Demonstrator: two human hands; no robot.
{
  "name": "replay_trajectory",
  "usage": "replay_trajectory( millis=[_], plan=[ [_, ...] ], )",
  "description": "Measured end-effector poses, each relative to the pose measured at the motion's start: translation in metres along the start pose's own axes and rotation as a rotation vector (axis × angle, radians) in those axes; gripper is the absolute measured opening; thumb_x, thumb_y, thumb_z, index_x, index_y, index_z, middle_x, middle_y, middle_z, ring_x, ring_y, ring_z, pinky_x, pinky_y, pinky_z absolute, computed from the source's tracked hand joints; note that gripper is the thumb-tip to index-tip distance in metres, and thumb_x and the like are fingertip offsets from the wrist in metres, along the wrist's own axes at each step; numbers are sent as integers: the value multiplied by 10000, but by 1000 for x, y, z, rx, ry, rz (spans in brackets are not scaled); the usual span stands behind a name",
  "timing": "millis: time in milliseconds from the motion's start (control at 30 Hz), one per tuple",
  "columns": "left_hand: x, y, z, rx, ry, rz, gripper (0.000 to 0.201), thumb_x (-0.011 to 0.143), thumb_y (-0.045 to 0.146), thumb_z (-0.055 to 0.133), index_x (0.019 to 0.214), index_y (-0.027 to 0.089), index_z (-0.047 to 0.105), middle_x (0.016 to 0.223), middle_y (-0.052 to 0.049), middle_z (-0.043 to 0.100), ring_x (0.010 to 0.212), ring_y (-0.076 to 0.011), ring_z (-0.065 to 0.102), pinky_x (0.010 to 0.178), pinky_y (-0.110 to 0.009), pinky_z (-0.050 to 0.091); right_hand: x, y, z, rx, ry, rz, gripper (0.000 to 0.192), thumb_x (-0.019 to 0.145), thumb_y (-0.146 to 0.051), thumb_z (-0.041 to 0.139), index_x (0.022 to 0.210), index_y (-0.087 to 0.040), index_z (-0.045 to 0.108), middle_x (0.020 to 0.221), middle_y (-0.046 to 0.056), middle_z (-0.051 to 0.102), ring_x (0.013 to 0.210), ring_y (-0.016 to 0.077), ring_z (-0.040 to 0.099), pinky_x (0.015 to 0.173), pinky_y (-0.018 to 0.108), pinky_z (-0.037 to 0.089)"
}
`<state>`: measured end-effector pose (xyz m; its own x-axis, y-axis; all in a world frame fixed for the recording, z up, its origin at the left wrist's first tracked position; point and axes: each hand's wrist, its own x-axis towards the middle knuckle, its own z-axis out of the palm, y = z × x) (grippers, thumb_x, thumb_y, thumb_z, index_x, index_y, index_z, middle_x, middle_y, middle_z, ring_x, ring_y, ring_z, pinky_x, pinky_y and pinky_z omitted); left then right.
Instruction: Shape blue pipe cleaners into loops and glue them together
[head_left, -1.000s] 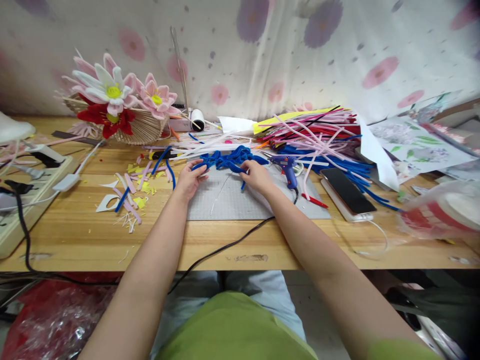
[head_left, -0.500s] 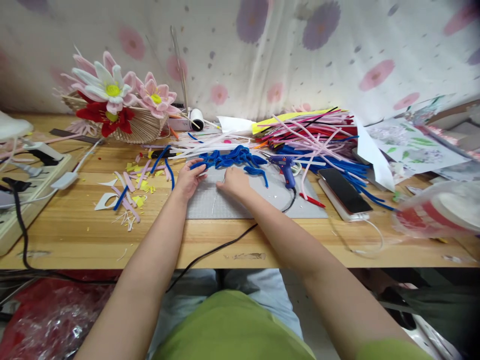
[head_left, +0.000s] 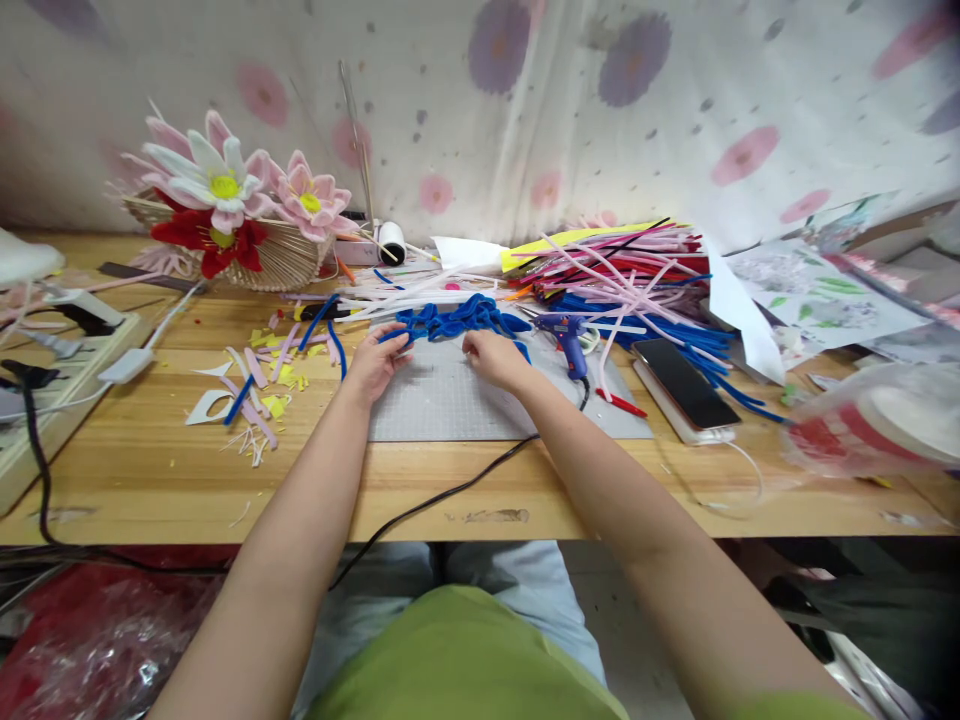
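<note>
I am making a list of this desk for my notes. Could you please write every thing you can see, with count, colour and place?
blue twist: one, blue, mat's far edge
mat: one, grey, desk centre
glue gun: one, blue, right of twist
phone: one, black, right of mat
stem pile: many, pink, red, blue, far right
flowers: several, pink, white, red, far left
scraps: many, pink, yellow, left of mat
desk: one, wooden
left hand: fingers on twist
right hand: fingers on twist
</note>
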<state>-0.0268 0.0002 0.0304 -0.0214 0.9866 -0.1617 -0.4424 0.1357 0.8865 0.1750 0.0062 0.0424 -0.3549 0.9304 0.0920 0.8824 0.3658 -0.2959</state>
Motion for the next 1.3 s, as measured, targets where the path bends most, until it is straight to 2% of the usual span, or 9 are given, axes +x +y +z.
replay_trajectory(
  millis=[100,200,333,500,1000,1300],
  plan=[
    [-3,2,1,48,-45,-109,204,635,77,668,823,130,608,654,-1,617,611,-97,610,527,-192,493,-8,15,11,257,325,-3,174,828,-181,412,889,-177,575,928,70,633,854,179,560,752,283,402],
    [-6,4,1,114,-134,-195,182,666,59,639,838,114,621,675,-37,647,596,-114,610,528,-226,513,-16,21,19,408,430,-63,130,836,-264,456,820,-186,558,812,48,608,743,156,532,698,271,398],
    [-8,4,0,158,-211,-219,185,668,48,639,839,116,627,707,-54,670,596,-122,612,544,-249,524,-20,19,22,465,424,-149,135,818,-311,518,751,-198,550,731,25,579,667,140,487,653,269,384],
    [-6,0,-2,149,-253,-194,173,665,61,653,827,119,632,738,-61,678,644,-136,631,559,-247,524,-21,12,23,463,365,-166,161,820,-320,525,720,-195,542,706,16,571,643,128,476,633,264,371],
    [-5,-3,1,142,-283,-199,163,650,47,658,796,109,619,701,-39,661,624,-135,638,553,-240,517,-22,5,23,411,293,-117,149,814,-307,535,721,-193,561,710,16,588,666,135,488,629,259,351],
    [-6,-2,1,121,-276,-209,156,636,39,661,776,101,625,685,-39,663,610,-127,636,554,-226,513,-20,4,24,404,301,-166,160,817,-307,529,716,-191,572,707,18,587,664,133,479,635,257,351]
  ],
)
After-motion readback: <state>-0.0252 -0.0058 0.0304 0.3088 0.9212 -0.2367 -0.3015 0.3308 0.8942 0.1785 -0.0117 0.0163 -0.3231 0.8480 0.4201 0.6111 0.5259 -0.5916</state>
